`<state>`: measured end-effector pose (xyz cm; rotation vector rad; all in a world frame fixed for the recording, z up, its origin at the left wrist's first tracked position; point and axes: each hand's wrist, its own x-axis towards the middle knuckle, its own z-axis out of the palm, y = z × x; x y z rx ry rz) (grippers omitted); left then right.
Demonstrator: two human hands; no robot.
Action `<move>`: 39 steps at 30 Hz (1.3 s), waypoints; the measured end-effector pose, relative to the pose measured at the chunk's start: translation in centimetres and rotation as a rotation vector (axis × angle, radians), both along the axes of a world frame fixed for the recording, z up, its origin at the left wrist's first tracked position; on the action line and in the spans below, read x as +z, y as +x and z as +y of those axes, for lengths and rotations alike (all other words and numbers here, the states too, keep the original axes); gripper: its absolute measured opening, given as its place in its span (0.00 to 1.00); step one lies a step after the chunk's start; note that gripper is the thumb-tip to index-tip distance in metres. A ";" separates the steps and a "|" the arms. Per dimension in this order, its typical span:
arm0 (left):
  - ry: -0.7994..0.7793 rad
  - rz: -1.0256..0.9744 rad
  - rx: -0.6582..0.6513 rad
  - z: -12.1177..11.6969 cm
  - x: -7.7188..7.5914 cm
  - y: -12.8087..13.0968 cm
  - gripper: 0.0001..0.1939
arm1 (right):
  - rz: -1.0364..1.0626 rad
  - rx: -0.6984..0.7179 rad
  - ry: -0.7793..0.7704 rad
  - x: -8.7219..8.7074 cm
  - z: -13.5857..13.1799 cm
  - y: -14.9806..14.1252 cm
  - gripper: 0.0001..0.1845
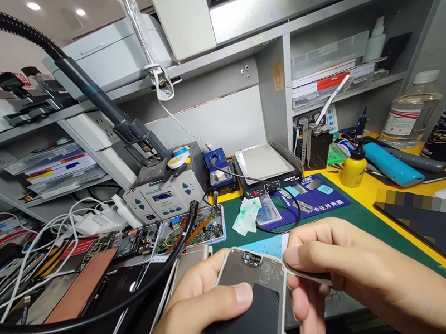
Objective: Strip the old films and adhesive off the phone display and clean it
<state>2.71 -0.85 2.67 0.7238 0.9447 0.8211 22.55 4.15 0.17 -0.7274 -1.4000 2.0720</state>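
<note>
Left hand low at centre, clasped, thumb extended and pointing right. Right hand adjacent: thumb pinched against bent index finger, lower fingers loosely curled downward; forearm spans from right edge.

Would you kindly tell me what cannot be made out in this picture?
Head view: lower end of the phone, cut off by the bottom edge.
Head view: some fingers of the left hand, hidden behind the phone.
Head view: held end of the thin flat piece, covered by the right hand.
Head view: face of the dark device at right, masked by pixelation.
</note>
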 end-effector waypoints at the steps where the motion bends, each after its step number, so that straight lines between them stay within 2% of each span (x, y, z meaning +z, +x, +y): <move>1: 0.002 -0.001 -0.005 0.0 0.0 0.0 0.13 | 0.000 0.000 0.000 0.0 0.0 0.0 0.14; 8: 0.014 0.000 -0.008 -0.1 -0.2 0.2 0.12 | 0.017 0.018 -0.049 -0.5 0.2 0.1 0.16; 13: 0.014 -0.020 0.025 0.2 -0.5 0.1 0.13 | 0.035 -0.010 -0.090 -0.8 0.0 0.0 0.21; 17: -0.054 -0.097 -0.090 1.2 -0.8 -0.5 0.15 | 0.024 0.001 -0.082 -1.1 0.4 -0.2 0.27; 20: -0.136 -0.154 -0.111 1.7 -1.2 -0.9 0.18 | 0.023 0.004 -0.081 -1.1 0.8 -0.1 0.34; 25: -0.216 -0.266 -0.093 1.7 -1.6 -1.2 0.22 | -0.063 -0.210 0.081 -0.4 0.6 0.2 0.26; 27: -0.217 -0.278 -0.110 1.6 -1.6 -1.2 0.24 | -0.092 -0.255 0.112 -0.3 0.5 0.2 0.25; 31: -0.244 -0.291 -0.180 1.5 -2.2 -1.1 0.23 | -0.114 -0.186 0.048 -0.5 1.0 0.3 0.16; 33: -0.227 -0.289 -0.200 1.5 -2.9 -1.0 0.18 | -0.123 -0.171 0.013 -0.8 1.3 0.3 0.15; 35: -0.186 -0.221 -0.161 1.6 -3.5 -0.9 0.14 | -0.143 -0.143 -0.009 -0.9 1.6 0.4 0.14; 39: -0.209 -0.041 -0.071 1.6 -4.1 -0.8 0.30 | -0.204 -0.057 -0.019 -1.0 1.8 0.6 0.11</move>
